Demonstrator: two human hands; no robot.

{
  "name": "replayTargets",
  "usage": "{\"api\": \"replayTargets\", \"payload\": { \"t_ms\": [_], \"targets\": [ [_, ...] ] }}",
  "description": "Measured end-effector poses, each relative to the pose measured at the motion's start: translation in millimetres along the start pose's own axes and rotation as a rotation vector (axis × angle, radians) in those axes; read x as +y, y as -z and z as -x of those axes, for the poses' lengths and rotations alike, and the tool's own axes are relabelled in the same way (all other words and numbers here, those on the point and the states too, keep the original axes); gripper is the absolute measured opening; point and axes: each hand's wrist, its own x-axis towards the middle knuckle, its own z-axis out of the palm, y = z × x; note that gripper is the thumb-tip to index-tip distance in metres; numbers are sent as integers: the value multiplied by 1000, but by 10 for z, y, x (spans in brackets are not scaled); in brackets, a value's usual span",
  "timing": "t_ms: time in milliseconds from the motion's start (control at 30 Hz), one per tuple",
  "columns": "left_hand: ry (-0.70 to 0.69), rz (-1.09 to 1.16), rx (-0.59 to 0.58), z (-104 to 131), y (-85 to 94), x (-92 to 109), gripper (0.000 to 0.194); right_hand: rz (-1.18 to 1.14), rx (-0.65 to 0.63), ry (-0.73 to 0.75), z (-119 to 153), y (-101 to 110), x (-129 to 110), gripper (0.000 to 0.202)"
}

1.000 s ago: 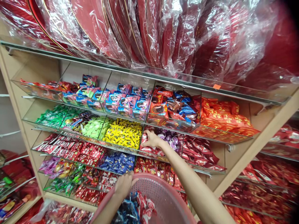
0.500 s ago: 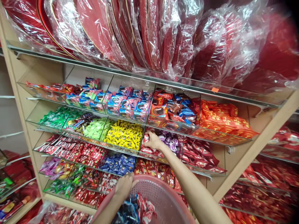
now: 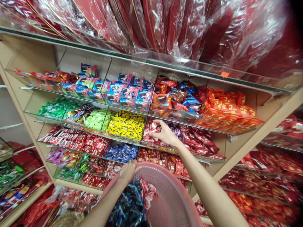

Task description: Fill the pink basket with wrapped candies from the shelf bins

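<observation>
My left hand (image 3: 127,172) grips the near-left rim of a pink perforated plastic basket (image 3: 174,192), fingers hooked over its edge. Inside the basket lie dark blue-wrapped sweets (image 3: 129,203) and several red-and-white wrapped candies (image 3: 148,194). My right hand (image 3: 165,133) reaches into a shelf compartment of red-and-white wrapped candies (image 3: 148,129). Its thumb and forefinger are apart, with candies showing between and behind them. Just right of these candies, partly hidden by the hand, are purple-and-white wrapped candies (image 3: 174,128).
Clear-fronted shelves hold yellow candies (image 3: 126,124), blue candies (image 3: 121,152), orange packets (image 3: 230,107) and cookie packets (image 3: 129,91). The compartments have thin dividers and raised front lips (image 3: 175,116). Plastic-wrapped red items (image 3: 151,28) stand above. A wooden side panel (image 3: 255,129) slopes at the right.
My right hand has shifted slightly right within the candy compartment, and its thumb and forefinger have spread. The camera view has moved a little. My left hand stays on the basket rim.
</observation>
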Motion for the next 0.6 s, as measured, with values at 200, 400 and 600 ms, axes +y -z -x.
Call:
{"api": "replayTargets", "payload": {
  "t_ms": [200,400,600],
  "targets": [
    [5,-8,14,-5,-10,9,47,-277,-233,-106,954,-214,93,61],
    [6,14,2,-13,-27,6,46,-71,-434,-260,1710,-833,840,63],
    [-1,16,3,5,-7,15,45,196,-689,-253,1776,-1065,1054,62]
  ]
}}
